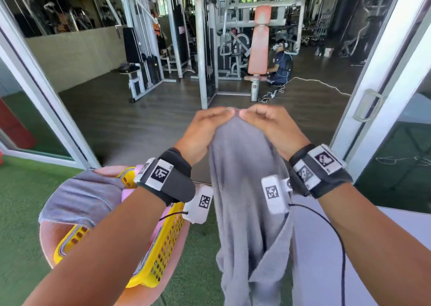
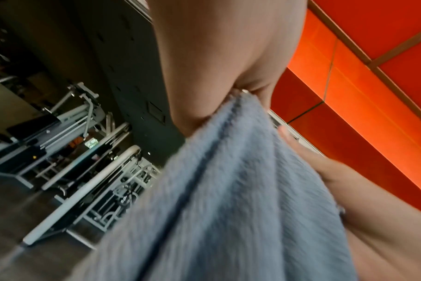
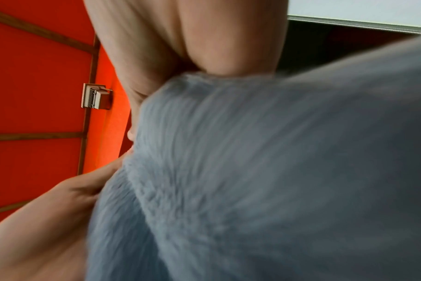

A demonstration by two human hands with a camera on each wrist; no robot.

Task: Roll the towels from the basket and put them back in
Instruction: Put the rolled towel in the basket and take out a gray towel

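A grey towel (image 1: 245, 189) hangs in the air in front of me, bunched at its top. My left hand (image 1: 210, 123) and my right hand (image 1: 263, 121) pinch that top edge side by side, fingertips almost touching. Both wrist views are blurred and filled by the grey towel (image 2: 228, 199) (image 3: 264, 171) pressed against each palm. Down to the left a yellow basket (image 1: 161, 247) sits on a pink chair (image 1: 46, 240). A second grey towel (image 1: 84, 196) drapes over the basket's rim, and something pink lies inside it.
Green turf (image 1: 21, 212) covers the ground around the chair. Ahead, an open sliding door (image 1: 382, 77) leads to a gym floor with weight machines (image 1: 233, 49), where a person (image 1: 279, 65) crouches. A white surface (image 1: 312, 247) lies at lower right.
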